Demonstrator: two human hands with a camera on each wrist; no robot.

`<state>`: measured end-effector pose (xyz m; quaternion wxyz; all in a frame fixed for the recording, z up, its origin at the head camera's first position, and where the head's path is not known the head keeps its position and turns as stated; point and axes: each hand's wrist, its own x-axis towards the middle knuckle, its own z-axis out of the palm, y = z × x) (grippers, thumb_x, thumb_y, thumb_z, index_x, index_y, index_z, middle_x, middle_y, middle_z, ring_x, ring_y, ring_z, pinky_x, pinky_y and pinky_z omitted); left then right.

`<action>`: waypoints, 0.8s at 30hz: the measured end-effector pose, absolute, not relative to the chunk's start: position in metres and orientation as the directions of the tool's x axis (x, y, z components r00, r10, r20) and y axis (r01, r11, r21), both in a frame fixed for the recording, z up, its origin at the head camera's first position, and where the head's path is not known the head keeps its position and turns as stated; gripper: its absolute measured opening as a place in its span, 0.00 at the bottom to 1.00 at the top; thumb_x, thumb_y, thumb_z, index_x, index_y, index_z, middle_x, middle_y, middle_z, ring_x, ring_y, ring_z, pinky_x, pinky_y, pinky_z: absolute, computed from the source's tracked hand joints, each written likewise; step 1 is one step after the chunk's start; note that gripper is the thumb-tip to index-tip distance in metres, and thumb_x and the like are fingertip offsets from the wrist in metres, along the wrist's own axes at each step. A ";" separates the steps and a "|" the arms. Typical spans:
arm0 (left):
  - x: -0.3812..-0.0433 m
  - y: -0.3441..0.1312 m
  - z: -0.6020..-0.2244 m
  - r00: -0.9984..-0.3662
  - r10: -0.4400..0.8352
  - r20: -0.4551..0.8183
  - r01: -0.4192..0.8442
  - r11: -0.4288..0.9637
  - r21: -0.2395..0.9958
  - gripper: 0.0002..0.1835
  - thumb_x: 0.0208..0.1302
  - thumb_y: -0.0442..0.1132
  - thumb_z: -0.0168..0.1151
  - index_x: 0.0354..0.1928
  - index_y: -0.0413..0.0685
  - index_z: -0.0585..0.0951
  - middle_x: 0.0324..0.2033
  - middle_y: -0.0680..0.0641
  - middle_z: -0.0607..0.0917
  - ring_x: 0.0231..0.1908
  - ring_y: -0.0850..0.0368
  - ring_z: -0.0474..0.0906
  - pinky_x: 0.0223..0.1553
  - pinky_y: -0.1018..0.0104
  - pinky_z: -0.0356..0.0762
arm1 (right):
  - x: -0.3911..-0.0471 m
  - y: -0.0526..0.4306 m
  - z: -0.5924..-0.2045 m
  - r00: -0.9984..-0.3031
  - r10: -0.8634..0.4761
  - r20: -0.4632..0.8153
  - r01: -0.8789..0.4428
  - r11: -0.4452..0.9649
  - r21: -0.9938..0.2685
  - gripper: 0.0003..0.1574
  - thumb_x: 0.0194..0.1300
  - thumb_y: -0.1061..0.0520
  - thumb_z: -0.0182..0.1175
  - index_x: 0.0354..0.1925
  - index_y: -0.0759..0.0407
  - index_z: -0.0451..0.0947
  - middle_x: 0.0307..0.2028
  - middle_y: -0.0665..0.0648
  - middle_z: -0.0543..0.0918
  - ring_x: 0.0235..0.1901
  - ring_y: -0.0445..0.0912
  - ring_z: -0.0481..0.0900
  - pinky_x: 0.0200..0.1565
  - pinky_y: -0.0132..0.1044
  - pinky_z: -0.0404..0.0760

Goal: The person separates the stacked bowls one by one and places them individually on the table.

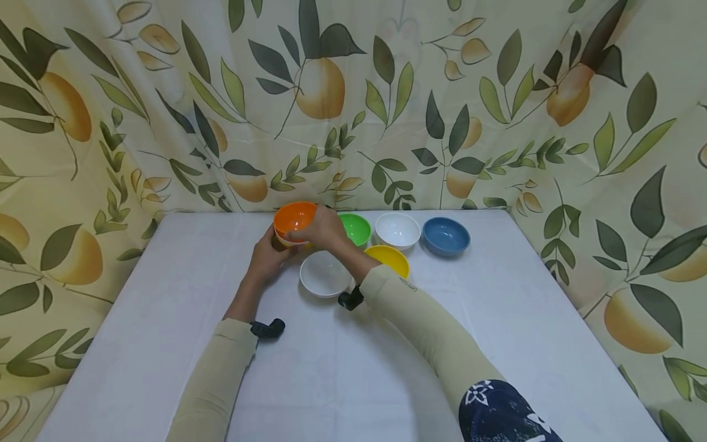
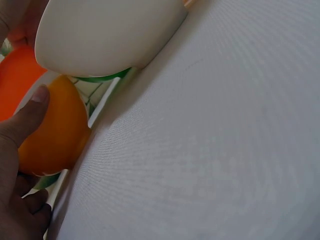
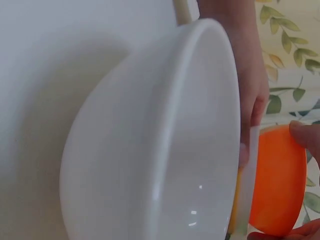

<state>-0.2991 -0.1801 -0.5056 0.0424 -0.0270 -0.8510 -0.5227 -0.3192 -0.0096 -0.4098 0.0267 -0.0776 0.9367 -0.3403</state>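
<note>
Steadying lower yellow bowl [image 2: 62,130] near back of table [image 1: 182,294], left hand [image 1: 267,256] grips its side, maybe so it won't tip. Orange bowl [image 1: 291,216] at its mouth, right hand [image 1: 326,228] pinching it, maybe to keep level. Green bowl [image 1: 356,229], blue bowl [image 1: 446,236] farther right.

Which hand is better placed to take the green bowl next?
Likely the right hand: though holding the orange bowl, it's nearer the green bowl; the left hand grips the yellow bowl beneath.
</note>
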 end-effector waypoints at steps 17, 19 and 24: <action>-0.300 -0.179 -0.507 -0.997 -0.012 0.077 0.065 0.418 0.906 0.47 0.63 0.57 0.77 0.78 0.53 0.65 0.75 0.44 0.70 0.75 0.43 0.63 0.77 0.40 0.55 | -0.301 0.000 -0.397 -0.971 -0.222 0.093 -0.222 0.671 -0.708 0.59 0.51 0.34 0.81 0.69 0.61 0.66 0.56 0.59 0.80 0.51 0.51 0.80 0.50 0.42 0.86; -0.300 -0.179 -0.507 -0.997 -0.013 0.078 0.066 0.416 0.907 0.46 0.63 0.56 0.77 0.78 0.53 0.65 0.75 0.44 0.70 0.75 0.43 0.63 0.77 0.40 0.55 | -0.297 0.001 -0.394 -0.968 -0.228 0.101 -0.229 0.655 -0.720 0.59 0.51 0.35 0.81 0.68 0.62 0.67 0.56 0.59 0.81 0.51 0.52 0.80 0.50 0.43 0.86; -0.301 -0.180 -0.507 -0.996 -0.010 0.088 0.076 0.421 0.904 0.45 0.64 0.53 0.77 0.79 0.57 0.65 0.76 0.46 0.69 0.76 0.44 0.61 0.78 0.40 0.53 | -0.290 0.006 -0.391 -0.966 -0.230 0.116 -0.236 0.609 -0.757 0.57 0.51 0.39 0.82 0.69 0.61 0.68 0.57 0.58 0.81 0.53 0.52 0.80 0.52 0.43 0.86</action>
